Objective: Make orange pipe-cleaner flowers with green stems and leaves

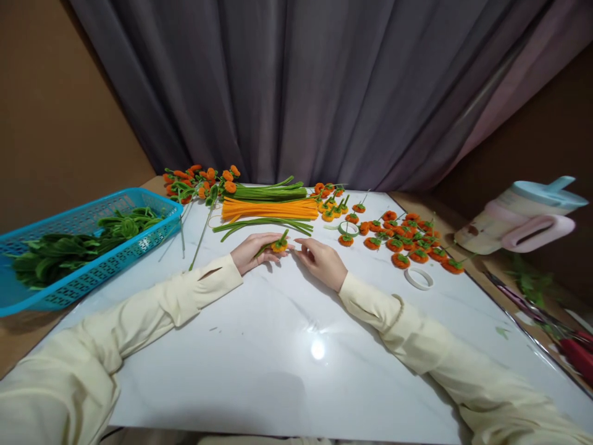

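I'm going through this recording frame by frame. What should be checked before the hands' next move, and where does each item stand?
1. Left hand holding the small yellow-orange flower: ok.
2. Right hand free: cannot tell; anything between its fingertips is too small to see.
3. Green tape roll on the white tabletop: ok, among orange flowers.
4. Leaves inside the blue basket: ok.
5. Tabletop free of scraps: not ok; tiny bits lie below the left hand.

White table [259, 358]: stems [278, 223], orange flowers [395, 245], apparently tape [419, 279].
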Action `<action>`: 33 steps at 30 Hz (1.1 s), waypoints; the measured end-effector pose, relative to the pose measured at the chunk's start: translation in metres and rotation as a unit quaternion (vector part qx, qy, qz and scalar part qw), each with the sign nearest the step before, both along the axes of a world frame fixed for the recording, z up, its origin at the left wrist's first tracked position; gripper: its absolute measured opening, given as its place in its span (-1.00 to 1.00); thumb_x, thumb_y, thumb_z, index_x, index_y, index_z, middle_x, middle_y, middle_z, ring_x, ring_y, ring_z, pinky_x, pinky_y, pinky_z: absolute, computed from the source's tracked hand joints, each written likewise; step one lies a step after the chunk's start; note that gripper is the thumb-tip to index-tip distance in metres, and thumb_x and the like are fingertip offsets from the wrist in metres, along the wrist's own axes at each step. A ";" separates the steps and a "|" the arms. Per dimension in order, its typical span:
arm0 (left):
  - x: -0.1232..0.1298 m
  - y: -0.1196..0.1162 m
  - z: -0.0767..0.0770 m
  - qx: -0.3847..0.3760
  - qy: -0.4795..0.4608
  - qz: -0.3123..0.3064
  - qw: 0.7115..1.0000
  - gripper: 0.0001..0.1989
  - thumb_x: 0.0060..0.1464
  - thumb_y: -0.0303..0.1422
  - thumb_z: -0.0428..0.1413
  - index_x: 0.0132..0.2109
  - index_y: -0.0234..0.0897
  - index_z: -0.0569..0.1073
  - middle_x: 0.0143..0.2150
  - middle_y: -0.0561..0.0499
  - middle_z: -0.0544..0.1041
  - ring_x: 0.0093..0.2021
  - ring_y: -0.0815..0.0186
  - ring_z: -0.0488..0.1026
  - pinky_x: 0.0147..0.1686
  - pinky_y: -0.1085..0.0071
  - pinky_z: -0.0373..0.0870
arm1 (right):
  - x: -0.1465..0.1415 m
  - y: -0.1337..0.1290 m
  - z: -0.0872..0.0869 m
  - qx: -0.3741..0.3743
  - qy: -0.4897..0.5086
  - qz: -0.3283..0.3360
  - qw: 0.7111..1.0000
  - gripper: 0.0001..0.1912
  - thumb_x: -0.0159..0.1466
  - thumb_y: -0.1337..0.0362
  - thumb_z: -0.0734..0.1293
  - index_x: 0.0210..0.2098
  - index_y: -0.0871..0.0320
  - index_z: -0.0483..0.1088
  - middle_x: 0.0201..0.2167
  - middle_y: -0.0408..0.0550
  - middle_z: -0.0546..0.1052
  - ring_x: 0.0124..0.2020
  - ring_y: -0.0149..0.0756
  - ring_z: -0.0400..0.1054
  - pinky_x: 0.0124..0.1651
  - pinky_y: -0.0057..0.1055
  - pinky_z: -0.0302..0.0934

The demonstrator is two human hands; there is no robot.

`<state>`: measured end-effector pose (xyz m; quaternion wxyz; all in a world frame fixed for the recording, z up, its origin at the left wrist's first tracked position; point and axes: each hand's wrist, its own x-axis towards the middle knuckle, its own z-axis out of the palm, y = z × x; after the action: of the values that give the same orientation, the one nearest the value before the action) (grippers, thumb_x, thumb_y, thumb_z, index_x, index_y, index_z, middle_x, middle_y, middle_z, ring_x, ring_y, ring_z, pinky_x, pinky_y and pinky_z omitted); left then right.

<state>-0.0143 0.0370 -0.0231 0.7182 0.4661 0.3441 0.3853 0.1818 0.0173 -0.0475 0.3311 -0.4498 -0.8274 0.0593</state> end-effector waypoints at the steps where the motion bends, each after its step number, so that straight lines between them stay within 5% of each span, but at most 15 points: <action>1: 0.000 0.000 0.000 0.001 0.008 -0.003 1.000 -0.79 0.05 -0.41 0.09 -0.17 -0.46 0.44 -0.24 -0.22 0.53 -0.42 0.33 0.51 -0.57 0.61 0.43 | -0.001 -0.002 0.000 0.021 -0.011 0.007 1.000 -0.73 0.26 0.29 0.18 -0.08 0.21 0.32 -0.33 -0.01 0.47 -0.37 -0.34 0.33 -0.31 -0.44 0.18; 7: 0.002 -0.001 -0.004 0.030 0.031 -0.020 0.999 -0.81 0.05 -0.40 0.09 -0.19 -0.43 0.36 -0.30 -0.20 0.51 -0.47 0.31 0.49 -0.66 0.58 0.38 | -0.007 -0.010 0.006 0.127 0.031 0.083 0.988 -0.83 0.30 0.31 0.13 -0.15 0.18 0.28 -0.25 0.04 0.45 -0.19 -0.26 0.29 -0.15 -0.35 0.21; 16: 0.004 -0.006 -0.003 0.068 0.068 -0.082 0.992 -0.66 -0.02 -0.22 0.17 -0.27 -0.32 0.20 -0.54 -0.06 0.49 -0.60 0.37 0.43 -0.70 0.62 0.26 | -0.009 -0.009 0.001 0.125 0.015 0.104 0.987 -0.82 0.33 0.30 0.09 -0.23 0.16 0.29 -0.29 0.03 0.41 -0.22 -0.30 0.30 -0.19 -0.39 0.24; 21: 0.005 -0.009 -0.003 0.143 0.135 -0.090 0.976 -0.66 0.06 -0.09 0.04 -0.24 -0.27 0.17 -0.61 0.04 0.45 -0.73 0.41 0.31 -0.76 0.59 0.11 | -0.009 -0.010 -0.001 0.119 0.007 0.095 0.988 -0.82 0.33 0.32 0.09 -0.25 0.17 0.30 -0.35 0.01 0.42 -0.29 -0.32 0.31 -0.26 -0.43 0.23; 23: 0.004 -0.011 0.000 0.248 0.215 -0.031 0.944 -0.72 0.10 -0.13 0.01 -0.24 -0.27 0.22 -0.60 0.07 0.43 -0.70 0.42 0.30 -0.70 0.57 0.11 | -0.010 -0.010 -0.001 0.112 0.013 0.098 0.989 -0.84 0.32 0.32 0.11 -0.27 0.18 0.29 -0.36 0.00 0.41 -0.31 -0.32 0.31 -0.27 -0.43 0.22; 28: -0.001 -0.017 0.016 0.493 0.373 0.077 0.782 -0.83 0.11 -0.33 0.00 -0.41 -0.28 0.37 -0.49 0.05 0.44 -0.51 0.39 0.31 -0.43 0.50 0.14 | -0.010 -0.010 0.000 0.080 0.004 0.092 0.992 -0.85 0.31 0.29 0.13 -0.28 0.18 0.29 -0.36 -0.01 0.41 -0.35 -0.34 0.30 -0.29 -0.45 0.21; 30: 0.000 -0.020 0.020 0.501 0.389 0.072 0.770 -0.82 0.09 -0.37 0.00 -0.45 -0.28 0.39 -0.51 0.05 0.44 -0.52 0.38 0.29 -0.43 0.49 0.11 | -0.010 -0.010 0.001 0.074 -0.001 0.086 0.994 -0.84 0.30 0.29 0.13 -0.32 0.19 0.29 -0.39 -0.02 0.40 -0.38 -0.35 0.29 -0.33 -0.46 0.19; 33: 0.002 -0.024 0.023 0.466 0.391 0.061 0.791 -0.86 0.04 -0.40 0.04 -0.45 -0.30 0.41 -0.52 0.06 0.45 -0.54 0.39 0.29 -0.46 0.50 0.13 | -0.010 -0.011 0.001 0.066 -0.002 0.090 0.994 -0.84 0.29 0.30 0.13 -0.33 0.20 0.30 -0.39 -0.01 0.40 -0.41 -0.36 0.28 -0.34 -0.47 0.18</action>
<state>-0.0119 0.0132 0.0003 0.1932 0.8330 0.4024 0.3268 0.1722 0.0064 -0.0469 0.3521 -0.3507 -0.8671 0.0335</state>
